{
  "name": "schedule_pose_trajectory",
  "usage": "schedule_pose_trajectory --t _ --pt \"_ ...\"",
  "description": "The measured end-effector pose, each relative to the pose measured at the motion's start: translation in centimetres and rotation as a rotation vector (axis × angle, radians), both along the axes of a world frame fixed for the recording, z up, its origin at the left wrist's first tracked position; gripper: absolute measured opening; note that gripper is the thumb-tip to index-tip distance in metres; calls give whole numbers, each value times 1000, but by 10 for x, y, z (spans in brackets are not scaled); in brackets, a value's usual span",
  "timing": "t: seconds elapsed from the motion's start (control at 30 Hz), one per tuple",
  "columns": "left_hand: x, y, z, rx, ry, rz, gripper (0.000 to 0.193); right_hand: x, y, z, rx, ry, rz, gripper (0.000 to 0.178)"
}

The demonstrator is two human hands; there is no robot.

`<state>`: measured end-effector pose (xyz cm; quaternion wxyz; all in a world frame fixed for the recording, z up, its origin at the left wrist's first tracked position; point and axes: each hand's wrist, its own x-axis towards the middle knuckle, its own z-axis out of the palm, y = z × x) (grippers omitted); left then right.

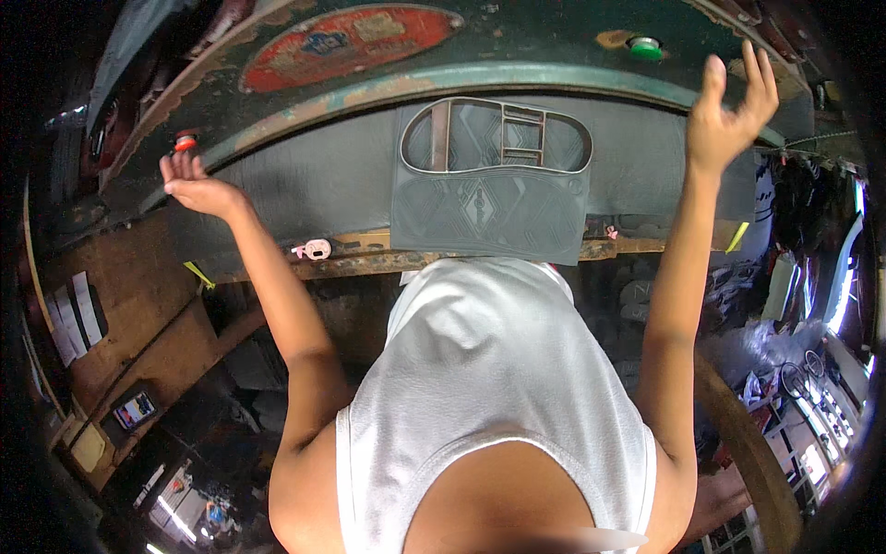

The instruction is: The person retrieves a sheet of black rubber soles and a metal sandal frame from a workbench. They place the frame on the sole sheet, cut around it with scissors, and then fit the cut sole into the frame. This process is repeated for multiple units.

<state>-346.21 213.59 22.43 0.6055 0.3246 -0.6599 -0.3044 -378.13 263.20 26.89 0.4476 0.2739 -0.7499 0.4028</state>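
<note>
A sole-shaped metal cutting die [543, 138] with inner crosspieces rests on a grey rubber sheet [540, 217] embossed with diamond patterns. My left hand [205, 192] is raised just below a red push button [186, 141] on the green machine; its fingers are apart and it holds nothing. Whether those fingertips touch the button I cannot tell. At the far right, my right hand [729, 120] is lifted with fingers spread and nothing in it, right of a green push button [645, 48] and apart from it.
The machine's green beam [554, 78] spans the width behind the die and bears a red oval plate [351, 46]. A dark bed [305, 171] lies under the sheet. At the front wooden edge sits a small pink-and-white round item [317, 249]. A phone-like device [135, 410] lies at lower left.
</note>
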Motion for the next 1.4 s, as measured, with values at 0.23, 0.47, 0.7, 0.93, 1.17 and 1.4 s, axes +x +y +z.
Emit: schedule_pose_trajectory --t 0.23,0.47,0.7,0.93,1.17,1.4 --pt "-3 -36 10 -142 -9 350 80 -1 -23 -24 13 216 -107 74" --pt "21 -15 -2 -118 -63 433 79 19 -9 -40 -58 379 -242 70" --pt "64 16 -5 -55 -132 302 65 52 11 -55 -54 319 -222 68" --pt "97 11 15 -623 -332 281 50 63 14 -51 -23 262 -254 63" --pt "52 7 31 -952 -125 417 47 97 23 -24 56 -44 -137 58" --pt "49 32 24 -806 -183 440 54 85 13 -39 10 92 -199 53"
